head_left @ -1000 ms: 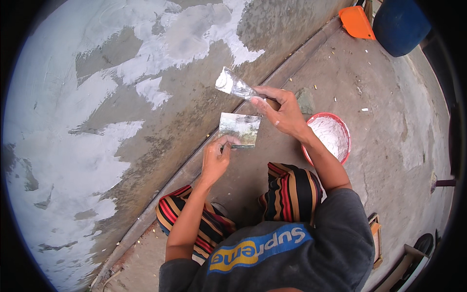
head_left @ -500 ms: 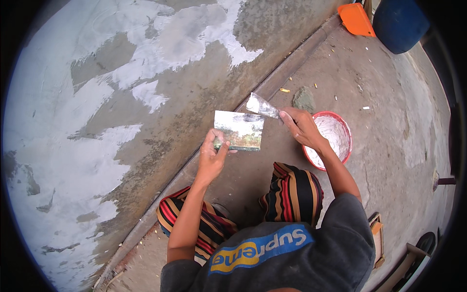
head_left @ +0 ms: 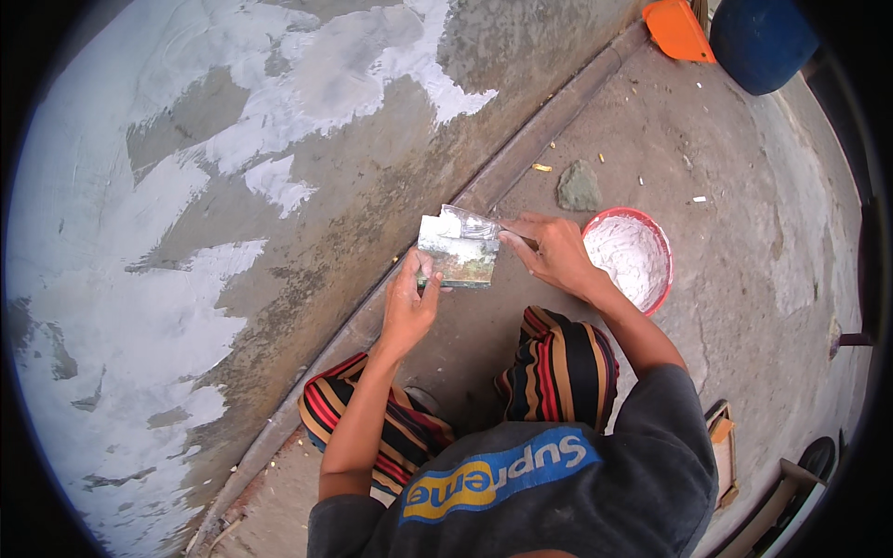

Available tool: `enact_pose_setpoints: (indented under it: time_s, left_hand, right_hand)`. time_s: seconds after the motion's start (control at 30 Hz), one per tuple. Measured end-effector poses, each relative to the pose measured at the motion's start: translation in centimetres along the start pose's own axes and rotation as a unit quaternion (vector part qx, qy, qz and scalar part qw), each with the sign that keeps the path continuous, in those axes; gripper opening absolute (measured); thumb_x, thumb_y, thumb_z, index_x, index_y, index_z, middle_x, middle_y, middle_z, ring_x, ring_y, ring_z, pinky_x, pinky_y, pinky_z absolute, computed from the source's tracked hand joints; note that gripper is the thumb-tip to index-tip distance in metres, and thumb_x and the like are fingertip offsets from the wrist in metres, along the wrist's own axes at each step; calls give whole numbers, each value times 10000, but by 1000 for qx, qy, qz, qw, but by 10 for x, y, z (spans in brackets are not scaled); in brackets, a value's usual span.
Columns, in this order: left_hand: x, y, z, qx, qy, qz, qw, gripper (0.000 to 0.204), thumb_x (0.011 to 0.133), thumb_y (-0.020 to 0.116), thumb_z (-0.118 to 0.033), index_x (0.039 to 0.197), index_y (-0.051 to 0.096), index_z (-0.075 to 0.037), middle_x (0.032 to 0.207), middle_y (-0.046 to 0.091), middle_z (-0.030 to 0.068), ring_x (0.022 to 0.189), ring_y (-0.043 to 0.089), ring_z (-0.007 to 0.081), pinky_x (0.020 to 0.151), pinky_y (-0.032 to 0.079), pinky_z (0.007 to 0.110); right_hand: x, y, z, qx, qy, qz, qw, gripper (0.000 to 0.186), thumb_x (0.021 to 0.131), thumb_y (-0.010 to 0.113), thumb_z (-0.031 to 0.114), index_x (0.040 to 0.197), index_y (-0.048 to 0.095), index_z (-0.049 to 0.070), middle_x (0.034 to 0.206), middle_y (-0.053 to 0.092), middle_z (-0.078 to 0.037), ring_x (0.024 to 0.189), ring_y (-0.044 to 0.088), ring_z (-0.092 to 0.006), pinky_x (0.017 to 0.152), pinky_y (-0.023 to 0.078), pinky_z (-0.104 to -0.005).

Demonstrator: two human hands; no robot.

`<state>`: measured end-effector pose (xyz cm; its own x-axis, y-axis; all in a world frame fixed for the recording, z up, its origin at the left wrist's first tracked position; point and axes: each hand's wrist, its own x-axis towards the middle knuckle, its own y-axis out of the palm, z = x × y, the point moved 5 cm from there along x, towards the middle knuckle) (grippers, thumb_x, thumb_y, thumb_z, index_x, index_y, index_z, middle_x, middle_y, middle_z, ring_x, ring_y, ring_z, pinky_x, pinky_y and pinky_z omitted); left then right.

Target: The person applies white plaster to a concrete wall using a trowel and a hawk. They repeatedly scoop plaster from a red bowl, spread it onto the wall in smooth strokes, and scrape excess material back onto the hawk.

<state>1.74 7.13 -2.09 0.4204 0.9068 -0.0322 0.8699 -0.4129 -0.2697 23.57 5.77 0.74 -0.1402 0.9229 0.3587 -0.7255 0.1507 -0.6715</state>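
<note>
My left hand (head_left: pixel 413 296) grips the lower left edge of a flat rectangular plate (head_left: pixel 462 271), its far part smeared with white putty. Closed round the handle of a putty knife (head_left: pixel 473 226), my right hand (head_left: pixel 556 249) keeps the blade over the plate's far edge. White paste coats part of that blade. To the right of my right hand stands a red-rimmed bucket (head_left: pixel 664 296) with white putty (head_left: pixel 633 260) in it. The wall (head_left: pixel 233 205) on my left carries uneven white patches over bare grey cement.
A grey stone (head_left: pixel 579 188) lies on the concrete floor (head_left: pixel 735 279) beyond the bucket. Far right are an orange dustpan (head_left: pixel 677 33) and a blue barrel (head_left: pixel 763 46). A wooden frame-like object (head_left: pixel 722 451) rests near my right side. My striped knees are below my hands.
My right hand has moved left and slightly down, bringing the knife blade from beyond the plate onto its far part. The left hand still holds the plate, nearly in place.
</note>
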Motion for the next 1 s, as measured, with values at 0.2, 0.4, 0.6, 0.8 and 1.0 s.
enact_pose_setpoints:
  time_s: [0.2, 0.4, 0.6, 0.8, 1.0]
  left_hand:
    - [3, -16, 8, -48, 12, -67, 997, 143, 953, 497, 42, 936, 382, -43, 919, 426, 36, 872, 501, 102, 763, 605, 302]
    - [3, -25, 6, -79, 11, -94, 992, 165, 950, 501, 43, 921, 370, -53, 916, 428, 39, 885, 510, 98, 766, 607, 308]
    - [2, -17, 2, -55, 31, -70, 996, 164, 956, 497, 38, 918, 368, -57, 924, 444, 47, 889, 507, 104, 761, 595, 315]
    - [2, -6, 6, -34, 13, -36, 999, 172, 947, 514, 34, 921, 369, -55, 914, 439, 44, 883, 495, 103, 756, 591, 315]
    - [5, -26, 8, -38, 25, -90, 995, 172, 936, 514, 43, 921, 370, -49, 921, 426, 41, 875, 509, 96, 755, 605, 317]
  right_hand:
    - [20, -17, 1, 60, 70, -7, 996, 240, 923, 625, 197, 1111, 708, 73, 806, 620, -169, 575, 580, -324, 579, 455, -389]
    - [-16, -25, -42, -3, 134, 72, 988, 214, 909, 646, 190, 1053, 721, 51, 820, 642, -154, 615, 597, -309, 582, 453, -389]
    - [-19, -18, -42, -6, 132, 64, 989, 206, 903, 649, 186, 1035, 726, 47, 827, 648, -164, 624, 602, -314, 587, 453, -386]
    - [0, 7, -18, 43, 39, 3, 998, 215, 904, 647, 186, 1050, 723, 48, 811, 645, -166, 611, 595, -320, 567, 446, -390]
    - [-2, -21, -32, 52, 133, 44, 989, 220, 918, 639, 194, 1071, 723, 60, 777, 632, -161, 587, 584, -314, 560, 442, -391]
